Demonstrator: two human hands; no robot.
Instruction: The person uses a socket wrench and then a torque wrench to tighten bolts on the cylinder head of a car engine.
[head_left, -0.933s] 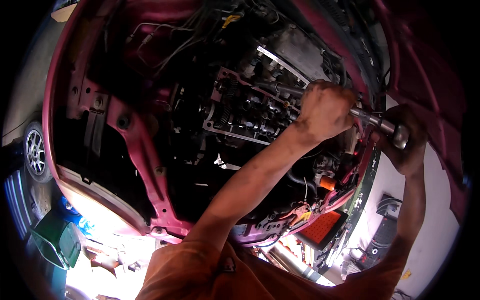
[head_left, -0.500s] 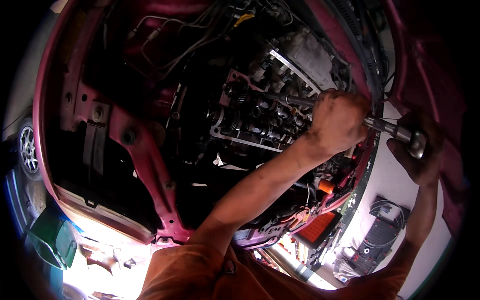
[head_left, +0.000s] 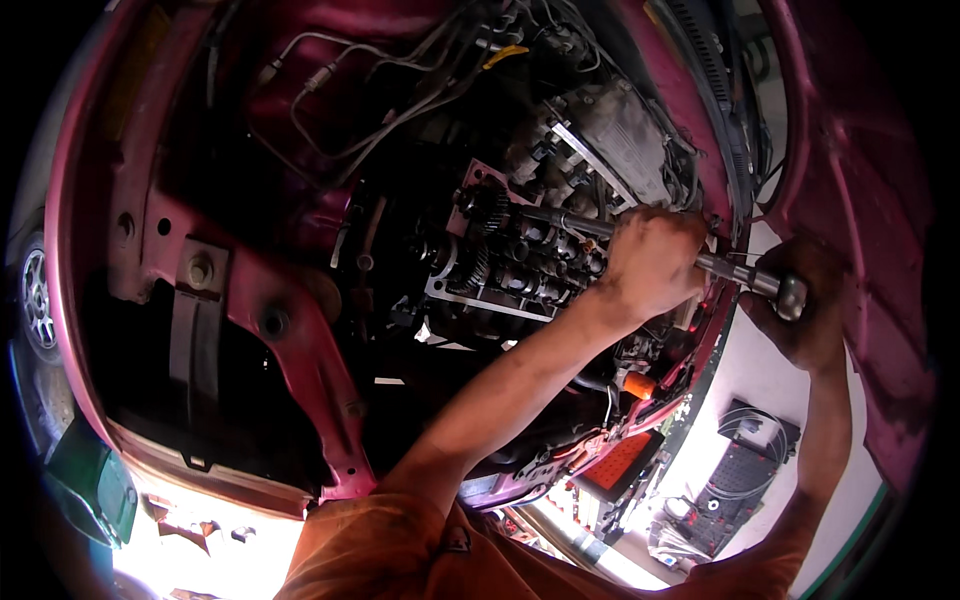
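In a red car's engine bay, over the cylinder head (head_left: pixel 520 265), the left hand (head_left: pixel 655 262) and right hand (head_left: pixel 800 315) clench a long wrench (head_left: pixel 745 272), best kept square while turning.

We find no labels, signs or screens in view. The one package-like item is a black case (head_left: pixel 738 478), flat and roughly rectangular, lying open on the pale floor at near right beside the car, with a thin light cable coiled on top; whether it holds anything we cannot tell.
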